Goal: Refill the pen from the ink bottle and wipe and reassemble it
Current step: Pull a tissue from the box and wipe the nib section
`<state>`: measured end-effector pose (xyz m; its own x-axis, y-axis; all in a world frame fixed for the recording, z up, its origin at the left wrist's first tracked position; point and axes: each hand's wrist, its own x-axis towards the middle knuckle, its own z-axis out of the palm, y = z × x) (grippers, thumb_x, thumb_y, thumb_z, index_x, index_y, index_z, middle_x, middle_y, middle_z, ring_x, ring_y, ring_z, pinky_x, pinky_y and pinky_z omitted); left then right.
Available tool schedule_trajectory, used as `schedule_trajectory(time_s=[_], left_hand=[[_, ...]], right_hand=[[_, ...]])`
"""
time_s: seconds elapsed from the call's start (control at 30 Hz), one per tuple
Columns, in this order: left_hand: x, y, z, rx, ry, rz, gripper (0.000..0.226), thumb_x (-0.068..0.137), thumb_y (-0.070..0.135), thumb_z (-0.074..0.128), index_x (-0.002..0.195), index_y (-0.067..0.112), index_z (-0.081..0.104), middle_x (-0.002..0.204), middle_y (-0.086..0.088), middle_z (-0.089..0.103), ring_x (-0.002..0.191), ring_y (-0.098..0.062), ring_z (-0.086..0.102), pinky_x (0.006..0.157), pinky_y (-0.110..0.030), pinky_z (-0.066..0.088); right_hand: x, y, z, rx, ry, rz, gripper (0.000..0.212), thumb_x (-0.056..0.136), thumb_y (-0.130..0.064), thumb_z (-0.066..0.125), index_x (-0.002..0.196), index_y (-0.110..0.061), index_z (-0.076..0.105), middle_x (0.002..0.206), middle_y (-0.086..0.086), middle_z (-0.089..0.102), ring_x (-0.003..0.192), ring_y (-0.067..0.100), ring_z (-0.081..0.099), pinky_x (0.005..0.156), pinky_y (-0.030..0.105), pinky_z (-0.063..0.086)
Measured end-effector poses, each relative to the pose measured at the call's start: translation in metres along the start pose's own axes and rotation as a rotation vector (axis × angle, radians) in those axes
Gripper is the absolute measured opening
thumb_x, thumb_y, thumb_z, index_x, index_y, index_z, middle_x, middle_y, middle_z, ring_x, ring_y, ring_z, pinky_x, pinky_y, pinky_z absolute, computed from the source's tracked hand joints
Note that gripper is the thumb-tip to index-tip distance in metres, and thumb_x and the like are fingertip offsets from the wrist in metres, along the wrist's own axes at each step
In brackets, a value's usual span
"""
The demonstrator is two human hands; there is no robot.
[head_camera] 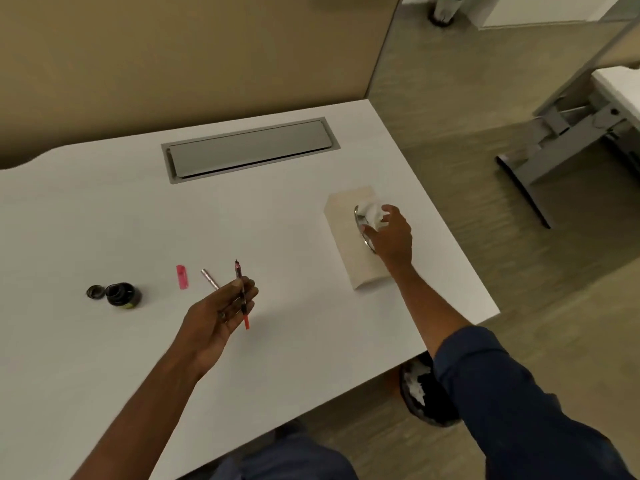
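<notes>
My left hand (221, 308) holds the inner pen section (241, 292), a thin red and dark piece with its nib pointing up and away. Behind it on the white desk (104, 220) lie a silver pen part (210, 279) and a pink cap (182, 277). The open ink bottle (122, 294) stands at the left with its black lid (95, 292) beside it. My right hand (391, 237) reaches over the beige tissue box (349, 233) and pinches the white tissue (372, 213) sticking out of its slot.
A grey cable hatch (249, 148) is set into the desk at the back. A tan partition stands behind the desk. Under the right edge sits a black waste bin (424, 393) with crumpled tissues. Another desk's grey leg (554, 140) stands at the right.
</notes>
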<state>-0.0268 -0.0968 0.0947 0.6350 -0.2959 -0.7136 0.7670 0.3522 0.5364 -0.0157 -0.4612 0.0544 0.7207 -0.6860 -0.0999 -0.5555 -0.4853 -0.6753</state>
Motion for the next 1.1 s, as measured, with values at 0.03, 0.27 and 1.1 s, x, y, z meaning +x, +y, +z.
schedule_trajectory(time_s=[0.03, 0.27, 1.1], left_hand=[[-0.001, -0.002, 0.002, 0.008, 0.006, 0.003, 0.026, 0.093, 0.014, 0.064, 0.115, 0.0, 0.071, 0.123, -0.015, 0.071, 0.109, -0.023, 0.072, 0.089, -0.03, 0.059], [0.0, -0.004, 0.008, 0.02, 0.063, 0.032, 0.026, 0.093, 0.014, 0.064, 0.114, 0.001, 0.071, 0.12, -0.014, 0.073, 0.106, -0.021, 0.073, 0.09, -0.033, 0.059], [-0.003, -0.029, 0.02, 0.124, 0.097, 0.067, 0.023, 0.091, 0.012, 0.067, 0.11, 0.002, 0.073, 0.114, -0.012, 0.075, 0.104, -0.022, 0.073, 0.094, -0.035, 0.052]], right_hand=[[0.007, 0.0, 0.001, -0.04, -0.007, -0.032, 0.05, 0.084, -0.026, 0.079, 0.129, -0.015, 0.06, 0.108, -0.001, 0.066, 0.095, 0.016, 0.063, 0.086, 0.029, 0.048], [0.032, 0.009, -0.018, -0.154, 0.013, -0.124, 0.016, 0.096, -0.01, 0.064, 0.105, -0.008, 0.076, 0.104, 0.014, 0.073, 0.102, 0.029, 0.068, 0.078, 0.025, 0.04], [0.021, 0.019, -0.058, 0.179, 0.274, -0.244, 0.014, 0.1, -0.017, 0.058, 0.101, -0.004, 0.063, 0.092, 0.004, 0.063, 0.084, 0.021, 0.06, 0.078, 0.041, 0.054]])
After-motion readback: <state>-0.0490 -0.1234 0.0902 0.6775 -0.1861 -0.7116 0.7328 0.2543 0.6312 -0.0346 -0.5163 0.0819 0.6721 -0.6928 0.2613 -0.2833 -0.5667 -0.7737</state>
